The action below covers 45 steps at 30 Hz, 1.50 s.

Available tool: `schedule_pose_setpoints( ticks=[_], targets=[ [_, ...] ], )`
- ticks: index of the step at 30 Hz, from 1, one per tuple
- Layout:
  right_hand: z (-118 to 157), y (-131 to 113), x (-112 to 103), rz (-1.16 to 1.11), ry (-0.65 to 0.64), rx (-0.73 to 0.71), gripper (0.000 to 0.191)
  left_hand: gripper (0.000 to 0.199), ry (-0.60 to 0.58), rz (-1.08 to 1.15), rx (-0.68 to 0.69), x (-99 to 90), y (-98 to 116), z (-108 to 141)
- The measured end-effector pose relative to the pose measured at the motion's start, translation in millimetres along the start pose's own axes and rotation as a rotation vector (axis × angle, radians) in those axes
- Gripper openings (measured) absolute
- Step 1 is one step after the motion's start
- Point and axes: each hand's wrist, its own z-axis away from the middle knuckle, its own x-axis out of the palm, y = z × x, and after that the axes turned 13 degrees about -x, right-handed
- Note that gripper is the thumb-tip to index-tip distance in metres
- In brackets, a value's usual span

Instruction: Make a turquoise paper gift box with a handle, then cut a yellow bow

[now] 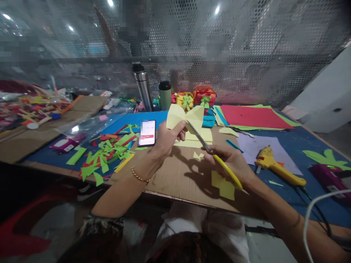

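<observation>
My left hand (170, 136) pinches a sheet of pale yellow paper (177, 114), held up above the table and notched in the middle. In my right hand (227, 160) is a pair of scissors (223, 166) with yellow handles, its blade tips at the paper's notch beside my left thumb. Below lie several yellow paper sheets (207, 137) on a brown cardboard (172, 171). Small yellow offcuts (197, 155) and a cut yellow piece (226, 188) rest nearer to me.
Left stand a phone (147, 132) and a heap of green and red paper strips (106, 155). Two bottles (165, 95) and small paper boxes (204, 96) line the back. At right are a red sheet (253, 116), a yellow glue gun (276, 168) and a white cable (308, 219).
</observation>
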Motion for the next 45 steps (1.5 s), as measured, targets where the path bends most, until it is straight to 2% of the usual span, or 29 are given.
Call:
schedule_pose_setpoints(
  ticks=[11,18,28,37,41,45],
  targets=[
    [0,10,-1,-0.032,-0.032,-0.015,0.055,0.022,-0.054,-0.022,0.0,-1.4,0,1],
    [1,6,-2,-0.032,-0.031,-0.013,0.056,0.021,-0.053,-0.03,0.0,-1.8,-2,-1],
    [1,15,-1,-0.023,-0.028,-0.008,0.058,0.023,-0.054,-0.073,0.001,-1.4,0,3],
    [3,8,0,-0.028,-0.05,-0.015,0.057,0.023,-0.103,-0.004,-0.041,-1.1,-1,2],
    [4,4,1,0.001,-0.045,0.024,0.062,0.023,-0.074,-0.021,-0.053,-1.6,-2,2],
    [4,14,0,0.006,-0.043,0.074,0.072,0.026,-0.098,-0.035,-0.071,-1.1,-2,4]
  ],
)
